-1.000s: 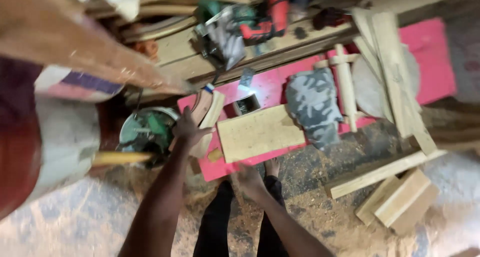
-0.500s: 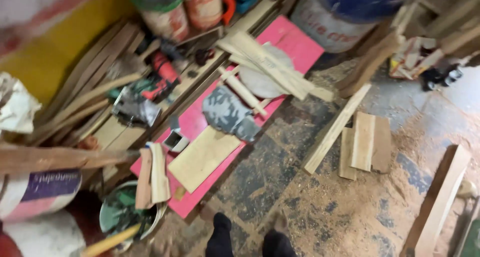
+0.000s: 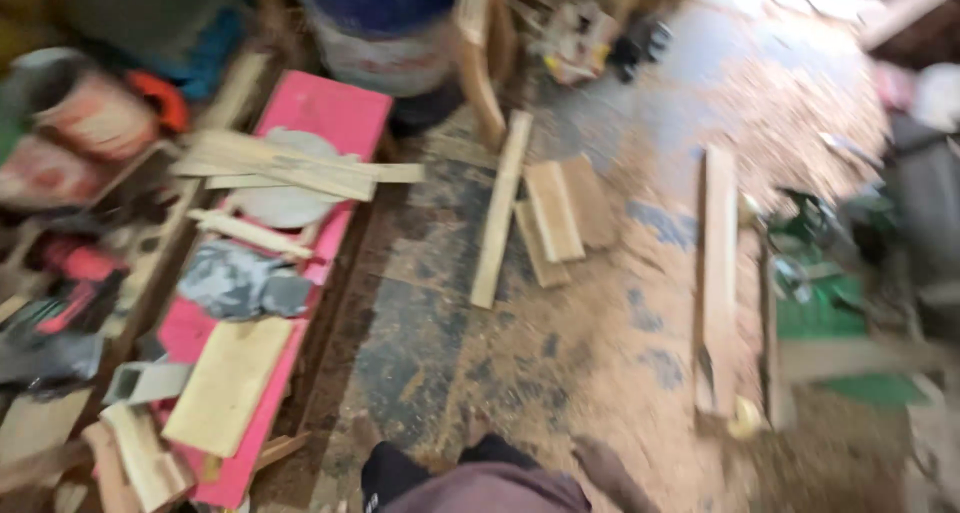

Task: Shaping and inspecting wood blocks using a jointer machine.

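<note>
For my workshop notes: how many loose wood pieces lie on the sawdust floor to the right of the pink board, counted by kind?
Narrow long strip: 1
Wide long plank: 1
Short blocks: 3
Total: 5 (the picture is blurred, so more may be hidden)

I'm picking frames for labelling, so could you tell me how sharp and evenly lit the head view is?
The head view is motion-blurred throughout; the pink board and wood planks keep readable outlines, while the right edge smears. The sawdust floor at top right is washed out by bright light. Neither hand is in view.
</note>
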